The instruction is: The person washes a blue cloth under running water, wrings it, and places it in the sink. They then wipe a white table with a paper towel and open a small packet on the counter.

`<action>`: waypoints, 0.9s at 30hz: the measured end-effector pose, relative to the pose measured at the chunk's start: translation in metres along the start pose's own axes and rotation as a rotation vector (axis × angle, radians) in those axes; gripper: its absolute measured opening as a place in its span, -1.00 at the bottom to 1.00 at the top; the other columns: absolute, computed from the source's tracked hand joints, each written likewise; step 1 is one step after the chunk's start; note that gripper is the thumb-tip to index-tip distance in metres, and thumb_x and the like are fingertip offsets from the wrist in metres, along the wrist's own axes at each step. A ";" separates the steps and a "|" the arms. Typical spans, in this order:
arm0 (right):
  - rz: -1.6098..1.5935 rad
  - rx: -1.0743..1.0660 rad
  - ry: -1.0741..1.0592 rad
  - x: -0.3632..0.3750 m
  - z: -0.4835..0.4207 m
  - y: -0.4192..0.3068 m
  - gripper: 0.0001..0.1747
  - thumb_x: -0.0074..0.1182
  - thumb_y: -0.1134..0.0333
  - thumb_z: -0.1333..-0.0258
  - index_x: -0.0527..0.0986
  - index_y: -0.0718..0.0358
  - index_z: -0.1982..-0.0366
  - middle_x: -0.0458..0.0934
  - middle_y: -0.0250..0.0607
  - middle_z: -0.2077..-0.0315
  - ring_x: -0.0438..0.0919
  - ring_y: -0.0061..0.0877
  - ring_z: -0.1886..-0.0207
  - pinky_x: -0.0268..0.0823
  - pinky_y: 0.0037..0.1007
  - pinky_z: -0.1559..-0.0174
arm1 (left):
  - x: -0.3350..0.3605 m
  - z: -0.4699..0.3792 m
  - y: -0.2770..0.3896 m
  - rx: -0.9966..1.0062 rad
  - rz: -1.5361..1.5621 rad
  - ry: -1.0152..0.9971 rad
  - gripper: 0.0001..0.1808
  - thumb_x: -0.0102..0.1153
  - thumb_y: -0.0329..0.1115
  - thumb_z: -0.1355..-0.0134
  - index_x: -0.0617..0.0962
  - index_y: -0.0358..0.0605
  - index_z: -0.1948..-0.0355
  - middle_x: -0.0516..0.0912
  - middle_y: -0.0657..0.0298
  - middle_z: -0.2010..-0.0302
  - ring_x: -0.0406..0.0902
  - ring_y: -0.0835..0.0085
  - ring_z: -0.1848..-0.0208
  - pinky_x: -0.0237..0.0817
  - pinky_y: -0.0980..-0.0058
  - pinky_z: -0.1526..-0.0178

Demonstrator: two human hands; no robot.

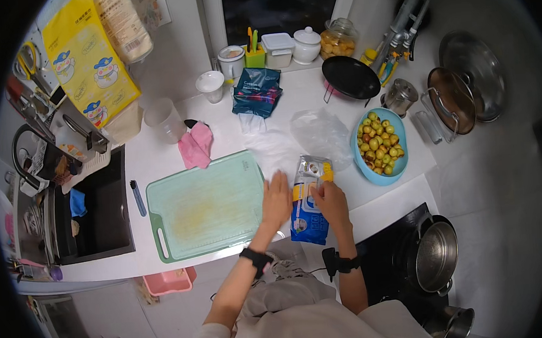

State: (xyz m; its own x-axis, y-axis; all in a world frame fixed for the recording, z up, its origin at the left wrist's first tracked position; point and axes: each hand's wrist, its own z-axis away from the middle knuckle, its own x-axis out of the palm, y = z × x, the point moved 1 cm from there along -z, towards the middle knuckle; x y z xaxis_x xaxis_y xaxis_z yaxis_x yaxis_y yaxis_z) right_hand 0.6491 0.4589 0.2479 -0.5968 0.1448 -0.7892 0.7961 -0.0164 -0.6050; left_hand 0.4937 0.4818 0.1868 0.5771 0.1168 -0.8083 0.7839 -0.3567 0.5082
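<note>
My left hand [277, 199] lies flat with its fingers together, between the cutting board and the wipes packet, its fingertips at the edge of a white cloth or tissue [272, 150]. My right hand [332, 202] rests on the blue and silver packet of wet wipes [310, 230], fingers bent near its lid flap; whether it grips anything cannot be told. The pale green cutting board [207, 206], stained yellowish, lies to the left. A pink cloth [196, 145] touches its far edge. Beyond the packet is a crumpled clear plastic bag [320, 132].
A blue bowl of small green-red fruit [361, 165] stands right, near a black pan [352, 77]. A teal cotton packet [257, 92] lies behind. The sink [98, 228] is left; a steel pot [436, 256] sits on the black stove [380, 251] at lower right.
</note>
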 end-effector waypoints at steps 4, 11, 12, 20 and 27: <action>0.000 -0.018 0.041 0.006 0.004 -0.005 -0.68 0.08 0.21 -0.13 0.38 0.31 0.52 0.47 -0.08 0.56 0.49 -0.18 0.51 0.35 -0.24 0.42 | 0.030 -0.022 -0.028 0.117 -0.367 -0.126 -0.56 -0.04 -0.39 -0.14 0.43 -0.42 -0.03 0.42 -0.13 -0.15 0.35 0.11 -0.22 0.08 0.25 -0.29; -0.045 0.034 0.231 -0.010 0.011 0.019 -0.78 0.02 0.36 -0.16 0.40 0.35 0.50 0.46 -0.03 0.55 0.50 -0.18 0.46 0.31 -0.24 0.36 | 0.008 -0.024 -0.017 0.070 -0.164 -0.234 -0.73 -0.02 -0.52 -0.06 0.54 -0.35 0.19 0.54 -0.08 0.07 0.45 0.05 -0.05 0.08 0.17 -0.29; -0.021 0.060 0.254 -0.014 0.012 0.024 -0.81 0.01 0.37 -0.17 0.42 0.35 0.47 0.47 -0.03 0.54 0.51 -0.17 0.44 0.32 -0.24 0.35 | -0.003 -0.027 -0.010 0.117 -0.063 -0.096 -0.78 0.00 -0.51 -0.06 0.55 -0.34 0.26 0.56 -0.06 0.14 0.48 0.06 0.02 0.12 0.19 -0.27; 0.080 0.027 0.367 -0.010 0.019 0.031 -0.77 0.17 0.49 0.09 0.47 0.27 0.30 0.50 -0.13 0.36 0.52 -0.16 0.27 0.36 -0.26 0.21 | -0.013 -0.013 0.056 -0.020 0.260 -0.032 -0.80 0.18 -0.54 0.05 0.54 -0.35 0.33 0.51 -0.04 0.38 0.47 -0.04 0.24 0.33 0.17 0.15; 0.076 -0.285 0.002 -0.004 0.007 0.024 -0.63 0.35 0.35 0.28 0.49 0.25 0.34 0.47 -0.18 0.38 0.51 -0.25 0.25 0.38 -0.29 0.26 | 0.002 0.001 0.036 -0.062 0.532 0.002 -0.68 0.01 -0.70 0.04 0.51 -0.34 0.19 0.50 -0.07 0.25 0.45 -0.02 0.16 0.31 0.23 0.10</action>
State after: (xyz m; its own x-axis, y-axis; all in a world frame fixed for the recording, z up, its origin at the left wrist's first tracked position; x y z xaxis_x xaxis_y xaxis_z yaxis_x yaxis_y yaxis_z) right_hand 0.6697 0.4515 0.2363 -0.5340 0.1556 -0.8310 0.8350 0.2514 -0.4895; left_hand 0.5226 0.4684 0.2030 0.8990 -0.0637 -0.4333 0.3945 -0.3118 0.8644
